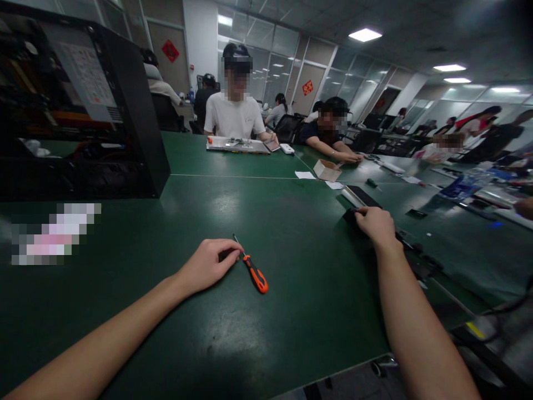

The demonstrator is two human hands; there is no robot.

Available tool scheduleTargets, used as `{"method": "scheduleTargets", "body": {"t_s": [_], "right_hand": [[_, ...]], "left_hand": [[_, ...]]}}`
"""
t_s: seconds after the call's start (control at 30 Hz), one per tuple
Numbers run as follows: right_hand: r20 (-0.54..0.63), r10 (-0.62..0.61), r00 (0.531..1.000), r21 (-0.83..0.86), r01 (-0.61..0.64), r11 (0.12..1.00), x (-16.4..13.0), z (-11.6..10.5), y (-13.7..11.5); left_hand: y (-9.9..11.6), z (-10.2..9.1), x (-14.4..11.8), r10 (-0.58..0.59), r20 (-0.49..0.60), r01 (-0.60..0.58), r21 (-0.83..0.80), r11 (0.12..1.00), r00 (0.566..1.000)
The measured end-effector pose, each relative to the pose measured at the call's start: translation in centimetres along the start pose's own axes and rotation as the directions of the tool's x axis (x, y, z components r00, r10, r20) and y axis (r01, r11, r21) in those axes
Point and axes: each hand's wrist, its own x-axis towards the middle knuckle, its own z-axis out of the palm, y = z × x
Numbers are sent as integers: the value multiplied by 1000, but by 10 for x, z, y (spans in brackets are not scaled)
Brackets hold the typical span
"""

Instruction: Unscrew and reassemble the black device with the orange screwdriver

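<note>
An orange-and-black screwdriver [256,274] lies on the green tabletop in front of me, its shaft pointing away. My left hand [210,264] rests on the table just left of it, thumb and fingertips pinched together at the metal shaft. Farther right, my right hand [377,226] is closed on the edge of a dark black object [352,218], whose kind I cannot make out. Beyond that hand lies a flat black piece with a white side [363,197].
An open black computer case [133,111] stands at the left, with a blurred-out patch [58,233] before it. Across the green table [200,205], a person in a white shirt [233,114] sits behind a flat panel [237,145]. A small box [327,170] and papers lie beyond my right hand.
</note>
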Motion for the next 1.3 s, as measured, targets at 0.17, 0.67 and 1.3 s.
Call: {"method": "scheduleTargets", "body": {"t_s": [0.17,0.67,1.3], "right_hand": [[-10,-23,1000,-7,23,1000,4,2,-1],[-38,-118,992,-13,117,993,2,3,-9],[6,-88,996,141,86,986,20,23,-11]], "left_hand": [[-3,1,-1,14,3,-14,2,1000,1000],[-3,0,-2,20,39,-20,3,1000,999],[-9,1,-2,75,39,-76,28,997,996]]}}
